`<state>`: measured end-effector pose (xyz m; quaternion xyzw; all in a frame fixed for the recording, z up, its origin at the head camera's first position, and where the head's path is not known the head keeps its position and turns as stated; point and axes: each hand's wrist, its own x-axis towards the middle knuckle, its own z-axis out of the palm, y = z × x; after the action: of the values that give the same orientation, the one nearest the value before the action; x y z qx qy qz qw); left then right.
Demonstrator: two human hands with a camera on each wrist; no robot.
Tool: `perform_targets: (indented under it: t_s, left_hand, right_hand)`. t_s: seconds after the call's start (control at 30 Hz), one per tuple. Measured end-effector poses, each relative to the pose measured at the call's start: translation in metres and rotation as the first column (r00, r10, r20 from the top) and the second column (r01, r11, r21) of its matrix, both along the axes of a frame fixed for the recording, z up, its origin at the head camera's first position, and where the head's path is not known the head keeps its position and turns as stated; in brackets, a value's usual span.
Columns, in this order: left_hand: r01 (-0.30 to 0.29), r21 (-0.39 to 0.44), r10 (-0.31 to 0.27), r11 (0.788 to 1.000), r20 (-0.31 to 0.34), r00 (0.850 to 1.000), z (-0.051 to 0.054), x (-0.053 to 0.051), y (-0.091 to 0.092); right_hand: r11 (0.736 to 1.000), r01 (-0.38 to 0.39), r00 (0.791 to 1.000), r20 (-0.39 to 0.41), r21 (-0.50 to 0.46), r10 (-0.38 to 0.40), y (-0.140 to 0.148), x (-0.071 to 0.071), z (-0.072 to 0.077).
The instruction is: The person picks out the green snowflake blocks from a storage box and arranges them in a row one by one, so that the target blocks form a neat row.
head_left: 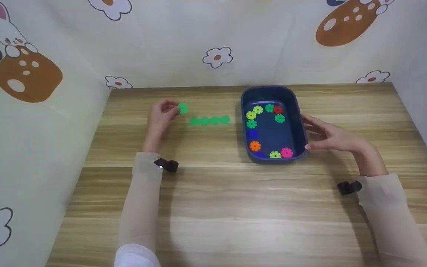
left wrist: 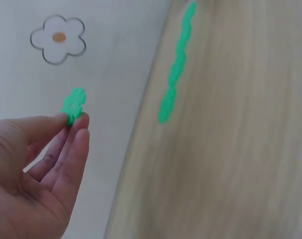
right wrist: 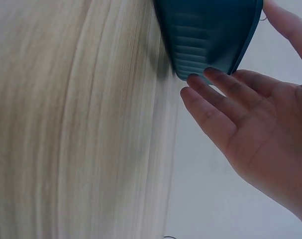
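The left grip (head_left: 160, 114) pinches a green disc (head_left: 183, 108) near the green row (head_left: 214, 120) on the table (head_left: 213, 207); we judge the disc light and stiff, best held by its edge. The right grip (head_left: 333, 137) spreads loosely at the bin (head_left: 274, 137).

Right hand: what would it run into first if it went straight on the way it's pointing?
Most likely the dark blue bin, on its side nearest the right hand; the gap looks tiny or closed, but depth is hard to judge.
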<state>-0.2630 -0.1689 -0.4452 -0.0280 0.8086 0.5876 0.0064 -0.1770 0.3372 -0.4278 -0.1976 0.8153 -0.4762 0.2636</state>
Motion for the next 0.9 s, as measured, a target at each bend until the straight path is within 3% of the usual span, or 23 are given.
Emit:
perform_targets:
  t_s: [0.2, 0.37, 0.7, 0.9]
  left_hand:
    - [-0.051, -0.134, 0.055, 0.99, 0.025, 0.998, -0.017, 0.001, -0.012]
    - [-0.05, -0.177, 0.062, 0.983, 0.063, 0.996, -0.025, 0.001, -0.015]
    - [0.005, -0.283, 0.029, 0.959, 0.118, 0.993, -0.029, 0.0, -0.006]
    - [0.025, -0.398, 0.025, 0.917, 0.12, 0.992, -0.025, 0.003, 0.0]
  right_hand:
    - [1.0, 0.003, 1.0, -0.002, 0.001, -0.003, 0.0, 0.0, 0.001]
    - [1.0, 0.002, 1.0, 0.008, -0.009, -0.002, -0.001, 0.0, 0.002]
    - [1.0, 0.01, 1.0, 0.006, -0.017, -0.009, 0.0, 0.001, 0.001]
    - [1.0, 0.001, 1.0, -0.001, -0.018, -0.001, -0.002, 0.0, 0.001]
